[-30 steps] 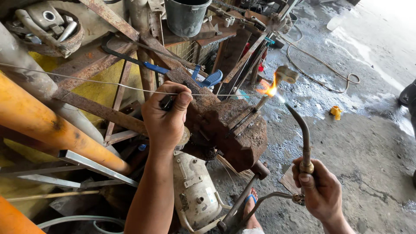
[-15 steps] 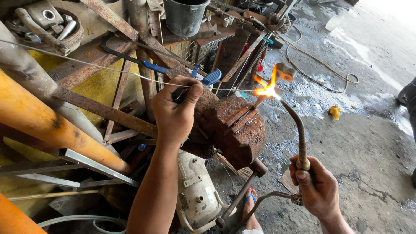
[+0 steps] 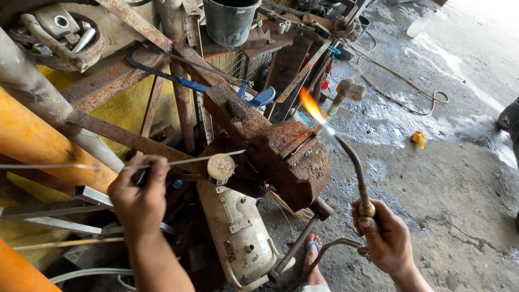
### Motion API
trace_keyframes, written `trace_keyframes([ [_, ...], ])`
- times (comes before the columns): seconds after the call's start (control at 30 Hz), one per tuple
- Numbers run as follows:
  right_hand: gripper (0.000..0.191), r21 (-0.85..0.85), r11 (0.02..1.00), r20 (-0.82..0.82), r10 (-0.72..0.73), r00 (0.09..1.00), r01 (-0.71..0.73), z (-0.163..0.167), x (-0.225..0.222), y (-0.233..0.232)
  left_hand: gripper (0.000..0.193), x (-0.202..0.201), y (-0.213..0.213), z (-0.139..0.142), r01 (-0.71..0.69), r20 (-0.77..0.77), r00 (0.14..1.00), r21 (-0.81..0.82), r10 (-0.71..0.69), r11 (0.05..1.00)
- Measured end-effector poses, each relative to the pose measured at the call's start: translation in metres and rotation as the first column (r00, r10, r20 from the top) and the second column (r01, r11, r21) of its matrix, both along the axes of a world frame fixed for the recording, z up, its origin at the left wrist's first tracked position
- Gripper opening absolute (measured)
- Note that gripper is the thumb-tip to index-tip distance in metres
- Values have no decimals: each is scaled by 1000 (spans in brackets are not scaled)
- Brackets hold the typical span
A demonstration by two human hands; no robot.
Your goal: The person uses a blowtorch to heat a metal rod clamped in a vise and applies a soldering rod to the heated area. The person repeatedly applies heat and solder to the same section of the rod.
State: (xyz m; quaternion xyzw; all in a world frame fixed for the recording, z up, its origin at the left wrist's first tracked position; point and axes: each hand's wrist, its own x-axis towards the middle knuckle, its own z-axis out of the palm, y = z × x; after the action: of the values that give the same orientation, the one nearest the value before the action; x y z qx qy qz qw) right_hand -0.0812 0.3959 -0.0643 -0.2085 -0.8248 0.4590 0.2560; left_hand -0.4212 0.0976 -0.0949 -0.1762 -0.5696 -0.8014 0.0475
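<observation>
Your right hand [image 3: 386,238] grips the curved brass torch [image 3: 354,162], flame at the rusty iron vise [image 3: 289,162]. Your left hand [image 3: 138,194] pinches the thin wire rod [image 3: 184,161], its tip above a small white tub [image 3: 220,168]; grey bucket [image 3: 230,21] beyond.

Grey bucket [image 3: 230,21] up top, yellow scrap [image 3: 419,139] on floor, white compressor tank [image 3: 238,232] btm.

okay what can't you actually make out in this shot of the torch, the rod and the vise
Head view, the only one:
- What the vise clamps: hidden between its rusty faces, behind the flame.
- Far end of the thin rod: runs off the left edge.
- Left hand grip on the rod: fingers curl out of sight.
- Torch valves: covered by the right hand.
- Contents of the small round tin: too small.
</observation>
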Motion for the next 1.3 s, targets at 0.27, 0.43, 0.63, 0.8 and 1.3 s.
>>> trace_keyframes([
  [0.27, 35, 7, 1000, 39, -18, 999, 17, -7, -1, -4, 21, -1, -25, -27, -102, -56, 994, -224, 91, 969],
  [0.43, 37, -14, 1000, -76, 15, 997, -16, -7, -3, -1, 18, 2, -15, -20, -69, 124, 989, -87, 80, 994],
  [0.63, 36, 35, 999, -203, 47, 978, -41, -6, -6, 10, 17, 9, 20, 12, 34, -106, 994, 292, -3, 956],
  [0.8, 35, 25, 999, -193, 32, 981, -28, -9, -11, 6, 13, 24, 65, 41, 175, -286, 956, 394, -61, 902],
  [1.3, 36, 71, 997, -111, -31, 993, 39, -12, -15, -1, 6, 45, 117, 66, 108, -367, 928, 109, -61, 988],
])
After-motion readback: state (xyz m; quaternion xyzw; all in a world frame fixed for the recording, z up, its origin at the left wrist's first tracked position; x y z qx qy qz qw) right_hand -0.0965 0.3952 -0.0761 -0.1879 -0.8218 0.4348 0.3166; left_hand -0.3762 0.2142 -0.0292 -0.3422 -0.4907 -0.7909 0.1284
